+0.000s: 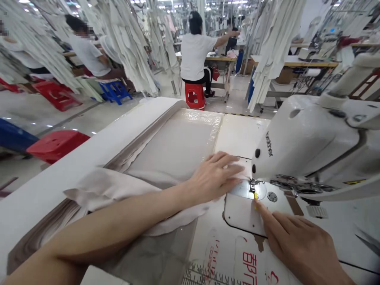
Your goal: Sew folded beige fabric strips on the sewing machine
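My left hand [218, 176] lies palm down on the sewing machine's bed, fingers stretched toward the presser foot [252, 186]. Beneath and behind that forearm, a loose piece of pale beige fabric [115, 184] spreads across the table. My right hand [297, 237] rests in front of the needle area, its foremost fingertip on a small yellow strip [255, 195] that runs up to the presser foot. The thumb side of this hand is hidden. To the right stands the white sewing machine head [303, 138].
Stacked fabric pieces [47, 221] lie at the left, with a clear plastic-covered panel [178, 138] behind. Dark scissors or snips [368, 239] sit at the right edge. Co-workers [194, 55] sit beyond, among hanging pale garments [273, 47]. A red stool [56, 144] stands left.
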Motion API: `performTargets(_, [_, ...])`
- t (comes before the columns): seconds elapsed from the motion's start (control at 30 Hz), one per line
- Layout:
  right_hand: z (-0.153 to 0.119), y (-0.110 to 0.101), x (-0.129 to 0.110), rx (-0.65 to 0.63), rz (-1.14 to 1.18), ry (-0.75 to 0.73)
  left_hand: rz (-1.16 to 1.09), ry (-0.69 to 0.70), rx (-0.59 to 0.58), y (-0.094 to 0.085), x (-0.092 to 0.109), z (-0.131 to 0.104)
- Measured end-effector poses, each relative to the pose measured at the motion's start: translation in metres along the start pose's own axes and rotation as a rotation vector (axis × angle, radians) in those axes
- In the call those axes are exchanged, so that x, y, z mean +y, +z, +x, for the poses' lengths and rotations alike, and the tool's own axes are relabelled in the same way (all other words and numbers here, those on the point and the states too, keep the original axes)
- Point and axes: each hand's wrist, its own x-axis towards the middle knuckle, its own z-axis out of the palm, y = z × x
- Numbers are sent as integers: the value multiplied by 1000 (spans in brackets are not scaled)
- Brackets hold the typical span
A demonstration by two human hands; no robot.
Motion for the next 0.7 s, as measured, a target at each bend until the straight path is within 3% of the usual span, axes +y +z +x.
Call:
performTargets(0.07, [2,-1,-2,-18,-16,-7,101,-168,-25,-13,3,-5])
performTargets(0.17, [7,0,-4,9,-26,-19,112,-353,-244,-32,7,-7])
performTargets(0.23, [9,1,-5,40,-47,-37,36,-333,-294,-46,11,-6])
performTargets(0.4, [5,-7,-13,100,64,-63,-34,-360,-245,-101,20,-15])
performTargets(0.53, [16,-25,-45,16,535,320,-239,-384,-167,-138,23,-49])
performTargets(0.6, [33,-30,-65,-2,838,514,-455,-366,-111,-145,25,-66])
performTargets(0.7, [66,-32,-88,1,1205,665,-764,-386,-119,-147,29,-83])
